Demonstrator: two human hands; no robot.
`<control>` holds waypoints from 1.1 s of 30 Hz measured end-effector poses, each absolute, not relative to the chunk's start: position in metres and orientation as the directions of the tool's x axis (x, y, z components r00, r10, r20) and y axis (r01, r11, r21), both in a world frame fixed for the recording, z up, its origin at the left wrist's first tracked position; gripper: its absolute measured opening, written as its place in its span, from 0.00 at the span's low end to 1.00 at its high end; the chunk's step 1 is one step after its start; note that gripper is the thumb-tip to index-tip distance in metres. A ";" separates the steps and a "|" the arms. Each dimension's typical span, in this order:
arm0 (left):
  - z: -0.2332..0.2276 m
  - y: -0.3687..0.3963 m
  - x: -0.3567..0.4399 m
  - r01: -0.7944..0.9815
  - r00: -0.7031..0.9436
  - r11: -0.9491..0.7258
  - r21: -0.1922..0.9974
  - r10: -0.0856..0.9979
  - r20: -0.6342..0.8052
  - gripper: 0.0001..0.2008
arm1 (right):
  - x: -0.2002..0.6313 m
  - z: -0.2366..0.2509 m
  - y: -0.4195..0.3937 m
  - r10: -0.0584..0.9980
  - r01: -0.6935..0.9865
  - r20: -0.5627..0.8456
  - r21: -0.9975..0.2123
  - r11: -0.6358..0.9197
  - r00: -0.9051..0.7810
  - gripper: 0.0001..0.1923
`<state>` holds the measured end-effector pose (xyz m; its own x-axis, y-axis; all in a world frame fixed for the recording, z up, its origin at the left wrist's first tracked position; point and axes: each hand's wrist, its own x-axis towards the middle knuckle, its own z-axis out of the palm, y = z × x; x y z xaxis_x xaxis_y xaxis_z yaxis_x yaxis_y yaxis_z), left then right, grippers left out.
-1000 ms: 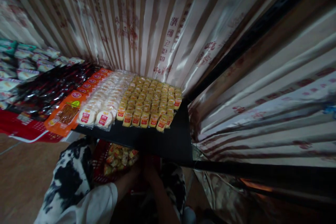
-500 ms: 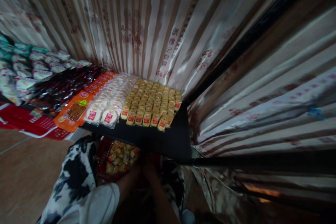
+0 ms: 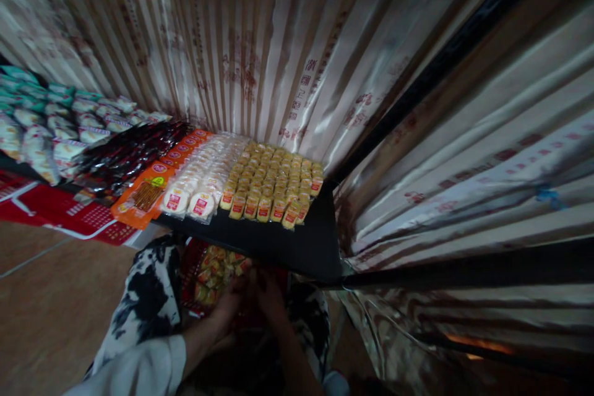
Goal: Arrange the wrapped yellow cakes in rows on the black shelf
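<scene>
My left hand (image 3: pixel 236 294) and my right hand (image 3: pixel 269 294) are close together over a red basket (image 3: pixel 189 269) below the shelf edge. Small yellow wrapped cakes (image 3: pixel 216 272) fill the basket's left part, beside my left hand. The fingers of both hands look curled inward, but deep shadow hides what they hold, if anything. Above them, on the black shelf (image 3: pixel 297 250), more yellow wrapped cakes (image 3: pixel 264 189) stand in tight rows with red labels facing me.
Left of the cakes lie round white packets (image 3: pixel 202 204), orange stick-snack packs (image 3: pixel 143 192), dark shiny packs (image 3: pixel 125 158) and white-green bags (image 3: pixel 60 124). Another red basket (image 3: pixel 88 216) sits below at the left. A pleated curtain (image 3: pixel 260 43) hangs behind; a dark pole (image 3: pixel 417 86) slants at the right.
The view has shifted slightly, so the shelf goods appear farther right. My hands have come up a little and show more clearly, still close together over the basket.
</scene>
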<state>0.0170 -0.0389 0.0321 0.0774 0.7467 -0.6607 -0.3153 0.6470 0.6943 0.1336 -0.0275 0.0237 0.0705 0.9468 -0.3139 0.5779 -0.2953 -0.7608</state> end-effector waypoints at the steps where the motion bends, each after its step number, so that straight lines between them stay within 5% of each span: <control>1: 0.036 -0.042 0.010 -0.264 0.036 0.617 0.742 0.775 -0.631 0.15 | 0.133 0.029 -0.029 0.951 0.500 -0.302 -0.814 -0.296 0.071 0.21; 7: 0.079 -0.047 -0.015 -0.039 -0.057 0.476 0.879 0.877 -0.477 0.17 | 0.126 0.064 -0.031 0.954 0.131 -0.300 -0.945 -0.299 0.012 0.23; 18: 0.132 -0.045 -0.002 0.232 0.125 0.091 0.968 0.985 -0.122 0.26 | 0.135 0.123 -0.027 0.946 -0.130 -0.322 -0.940 -0.315 0.038 0.31; 22: 0.127 -0.041 0.011 0.215 0.092 0.107 0.971 0.987 -0.129 0.25 | 0.140 0.137 -0.024 0.949 -0.074 -0.312 -0.948 -0.309 0.046 0.30; 26: 0.129 -0.027 0.018 -0.070 0.137 0.359 0.931 0.928 -0.347 0.25 | 0.150 0.139 -0.020 0.950 0.035 -0.306 -0.951 -0.308 0.057 0.28; 30: 0.150 -0.010 0.021 -0.327 0.249 0.546 0.771 0.837 -0.488 0.19 | 0.164 0.135 -0.013 0.978 0.240 -0.090 -0.961 -0.134 0.187 0.24; 33: 0.162 0.005 0.020 -0.298 0.290 0.568 0.767 0.820 -0.494 0.14 | 0.173 0.139 -0.006 0.969 0.483 0.087 -0.875 -0.037 0.231 0.23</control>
